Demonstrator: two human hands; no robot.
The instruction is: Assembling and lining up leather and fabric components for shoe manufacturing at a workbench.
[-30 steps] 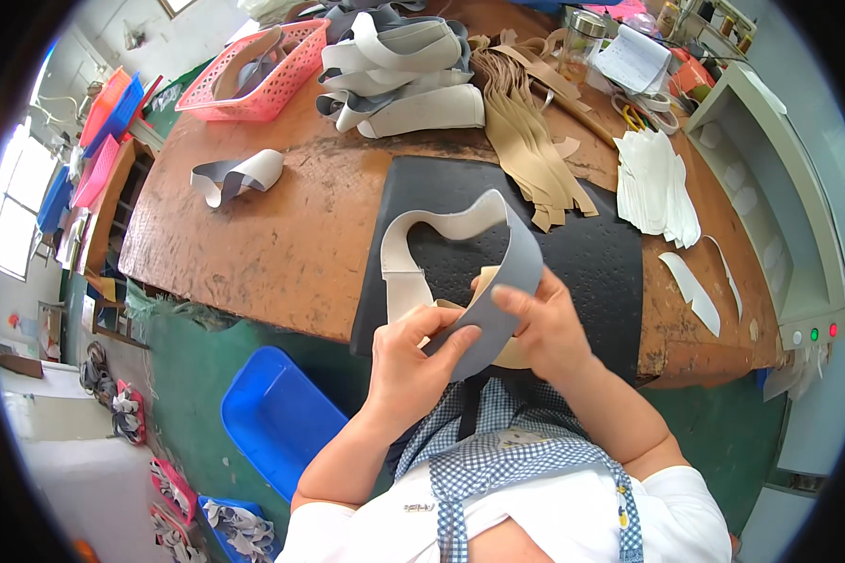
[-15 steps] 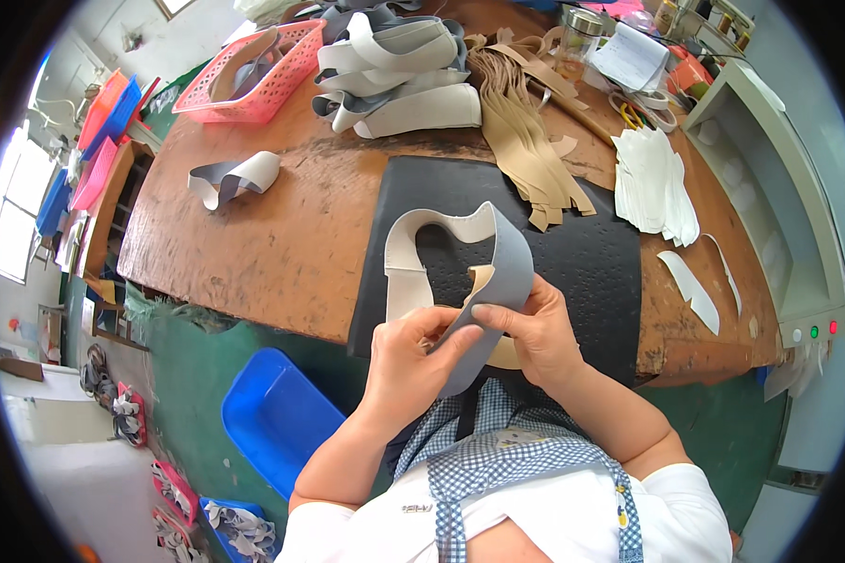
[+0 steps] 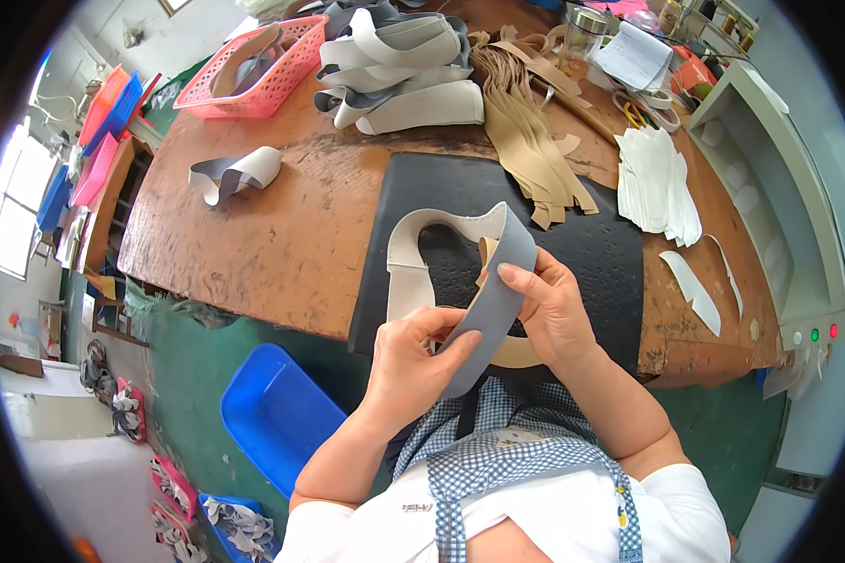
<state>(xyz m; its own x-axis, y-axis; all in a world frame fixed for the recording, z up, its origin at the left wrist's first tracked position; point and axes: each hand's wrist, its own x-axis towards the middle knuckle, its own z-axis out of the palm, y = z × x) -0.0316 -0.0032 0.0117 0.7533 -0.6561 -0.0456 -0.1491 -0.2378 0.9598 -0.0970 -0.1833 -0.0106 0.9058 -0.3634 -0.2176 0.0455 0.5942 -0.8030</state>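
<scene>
A looped band (image 3: 494, 293), grey outside and cream inside, is held up over the black mat (image 3: 591, 272). My left hand (image 3: 418, 355) pinches its lower part between thumb and fingers. Higher on the same band, my right hand (image 3: 552, 305) grips the edge, thumb on the grey face and fingers behind. A tan strip (image 3: 514, 354) shows behind the band, below my right hand, and a bit of tan also peeks out along the inner edge. The band hides how far this strip runs.
Stacked grey bands (image 3: 399, 75), a pink basket (image 3: 253, 75) and tan strips (image 3: 530, 141) lie at the back. One loose band (image 3: 237, 175) rests at left. White pieces (image 3: 655, 183) sit at right beside a machine housing (image 3: 779, 197). A blue tub (image 3: 277, 413) stands below the table.
My right hand has slid up and slightly right along the band, away from my left hand. My left hand stays nearly in place, still pinching.
</scene>
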